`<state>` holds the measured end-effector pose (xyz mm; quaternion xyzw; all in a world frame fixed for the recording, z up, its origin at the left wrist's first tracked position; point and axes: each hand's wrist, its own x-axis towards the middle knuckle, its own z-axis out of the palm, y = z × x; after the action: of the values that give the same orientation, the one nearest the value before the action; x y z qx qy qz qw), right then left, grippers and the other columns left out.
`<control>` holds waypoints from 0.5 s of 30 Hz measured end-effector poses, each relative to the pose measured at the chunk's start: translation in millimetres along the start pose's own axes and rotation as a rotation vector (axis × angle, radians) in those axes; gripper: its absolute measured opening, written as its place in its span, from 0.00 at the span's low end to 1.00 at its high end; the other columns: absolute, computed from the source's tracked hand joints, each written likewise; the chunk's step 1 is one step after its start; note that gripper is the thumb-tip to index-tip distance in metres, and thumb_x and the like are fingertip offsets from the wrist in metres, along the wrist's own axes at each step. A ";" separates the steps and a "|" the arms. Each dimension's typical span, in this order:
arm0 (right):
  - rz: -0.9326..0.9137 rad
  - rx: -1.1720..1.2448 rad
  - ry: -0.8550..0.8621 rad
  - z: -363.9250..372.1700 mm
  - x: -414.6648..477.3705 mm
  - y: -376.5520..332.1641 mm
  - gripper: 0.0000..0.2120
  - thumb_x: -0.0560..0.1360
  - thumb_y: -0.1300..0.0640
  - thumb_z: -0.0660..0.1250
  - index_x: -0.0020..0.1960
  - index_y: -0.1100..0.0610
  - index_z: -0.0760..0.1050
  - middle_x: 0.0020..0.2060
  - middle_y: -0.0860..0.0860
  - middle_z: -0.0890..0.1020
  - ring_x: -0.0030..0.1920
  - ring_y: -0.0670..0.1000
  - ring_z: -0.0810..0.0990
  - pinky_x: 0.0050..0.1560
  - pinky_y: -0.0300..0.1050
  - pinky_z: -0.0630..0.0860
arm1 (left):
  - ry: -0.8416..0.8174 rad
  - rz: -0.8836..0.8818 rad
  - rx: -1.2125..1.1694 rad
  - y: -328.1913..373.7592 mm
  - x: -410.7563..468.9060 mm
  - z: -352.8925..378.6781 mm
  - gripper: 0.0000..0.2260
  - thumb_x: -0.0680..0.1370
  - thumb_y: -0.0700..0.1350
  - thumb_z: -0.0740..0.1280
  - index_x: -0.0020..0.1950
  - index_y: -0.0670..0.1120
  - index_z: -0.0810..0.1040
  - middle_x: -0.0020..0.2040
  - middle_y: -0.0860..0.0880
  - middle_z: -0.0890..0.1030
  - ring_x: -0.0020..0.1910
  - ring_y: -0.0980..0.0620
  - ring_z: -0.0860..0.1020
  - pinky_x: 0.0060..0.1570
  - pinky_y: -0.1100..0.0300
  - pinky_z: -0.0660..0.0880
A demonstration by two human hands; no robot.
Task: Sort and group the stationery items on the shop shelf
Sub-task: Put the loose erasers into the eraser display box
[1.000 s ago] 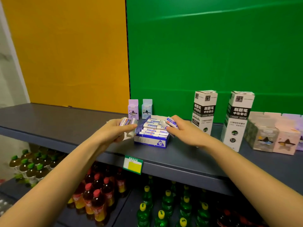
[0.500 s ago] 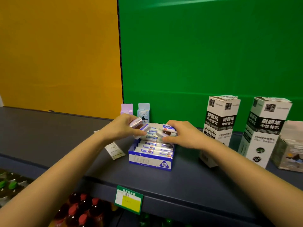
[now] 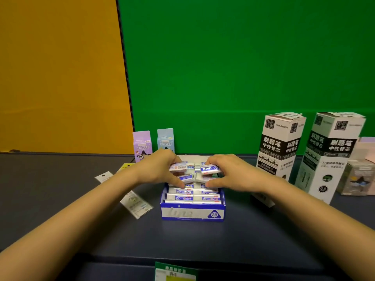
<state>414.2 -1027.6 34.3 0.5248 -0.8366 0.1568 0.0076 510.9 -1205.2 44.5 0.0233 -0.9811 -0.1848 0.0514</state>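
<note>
you are holding both hands over the back half of the blue eraser box (image 3: 192,213), which is sitting open-topped on the dark shelf (image 3: 60,189) with its front panel facing you. your left hand (image 3: 160,171) is gripping two wrapped erasers, an upper eraser (image 3: 178,166) and a lower eraser (image 3: 186,178). your right hand (image 3: 231,175) is pinching a third eraser (image 3: 210,169) between thumb and fingers. all three are lying with their long axes running left to right, matching the rows packed in the box, and their inner ends are nearly meeting over the box's middle. since half a second ago your hands have been drawing together over the box, and the view has been closing in on it. the box front is showing "2b" in a blue triangle. to the right, a nearer refill carton (image 3: 281,147) and a farther refill carton (image 3: 332,155) are standing upright, both printed "刷题笔 中性替芯"; the first is also showing "no.50091", the second "0.5". behind your left hand a purple carton (image 3: 142,146) and a pale blue carton (image 3: 165,140) are standing side by side.
</note>
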 end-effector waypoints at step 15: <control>0.095 -0.074 -0.020 6.9 4.4 -8.8 0.10 0.69 0.50 0.72 0.43 0.51 0.72 0.47 0.52 0.78 0.44 0.48 0.71 0.38 0.41 0.65 | 0.031 0.181 0.072 -14.0 7.5 10.0 0.14 0.67 0.50 0.74 0.44 0.41 0.80 0.46 0.45 0.84 0.44 0.49 0.79 0.43 0.55 0.74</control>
<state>421.0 -1036.9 30.8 0.4854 -0.8659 0.1205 0.0110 502.7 -1215.1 30.8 -0.0607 -0.9843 -0.1437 0.0822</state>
